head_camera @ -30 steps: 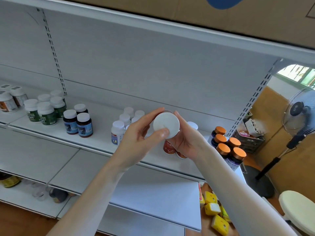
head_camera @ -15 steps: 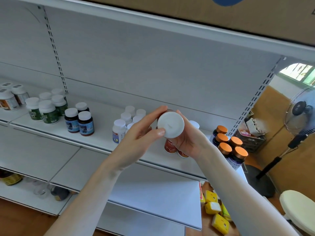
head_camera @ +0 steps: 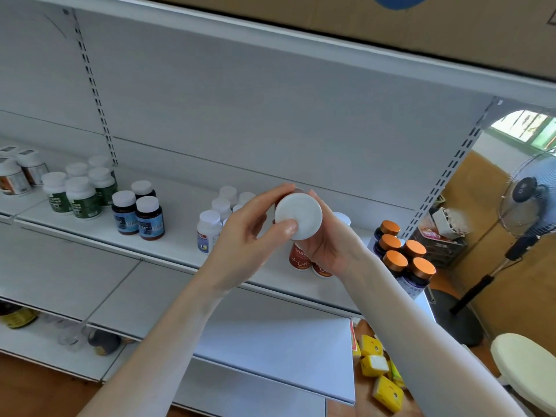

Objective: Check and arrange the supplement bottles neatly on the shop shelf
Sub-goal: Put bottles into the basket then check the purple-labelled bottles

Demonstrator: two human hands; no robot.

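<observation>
The left hand [head_camera: 242, 236] angles up from its forearm, its grip pinching the rim of the bottle [head_camera: 298, 216] cap, thumb in front. The right hand [head_camera: 329, 246] curls its grip round the bottle's body, above the shelf [head_camera: 180, 236].

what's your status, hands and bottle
Left hand and right hand both grip the white-capped bottle. Cap faces camera, bottle off the shelf. Red-label bottles stand just behind.

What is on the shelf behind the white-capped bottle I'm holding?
Two red-labelled bottles stand there, with another white cap showing beside them. The held bottle and right hand cover their tops and whatever else is there.
</observation>
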